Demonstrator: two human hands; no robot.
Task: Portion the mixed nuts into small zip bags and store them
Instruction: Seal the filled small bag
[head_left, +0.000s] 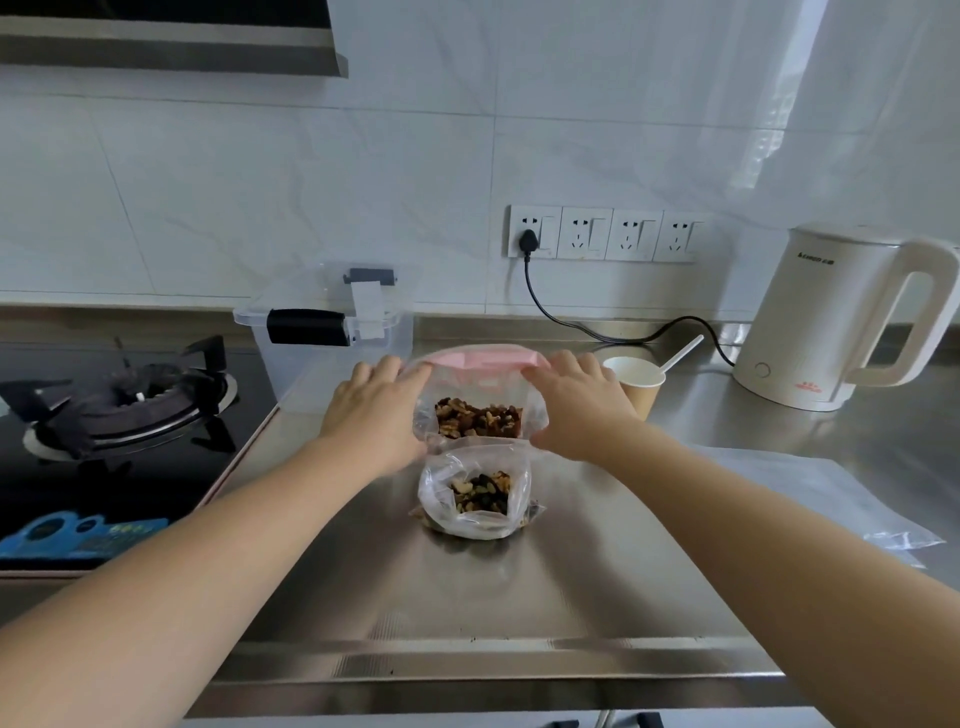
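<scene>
Head camera, looking down on a steel kitchen counter (467, 597): two bare hands hold a large clear zip bag (480, 410) of mixed nuts (478, 418) by the ends of its pink zip strip (480, 357). The left hand (371, 410) has its fingers curled round the left end of the bag's mouth; the right hand (579, 408) grips the right end the same way. The bag stands upright at the middle of the counter. Just in front of it, nearer the person, a small zip bag (475, 493) partly filled with nuts sits open-mouthed on the steel. A clear storage box (324, 338) with black latches stands behind the left hand, beside a gas burner (124, 405). A paper cup (636, 384) holding a white spoon (680, 353) stands just right of the right hand. A cream electric kettle (831, 317) stands at far right, its cord running to a wall socket (535, 231). Empty clear bags (852, 499) lie flat at the counter's right.
</scene>
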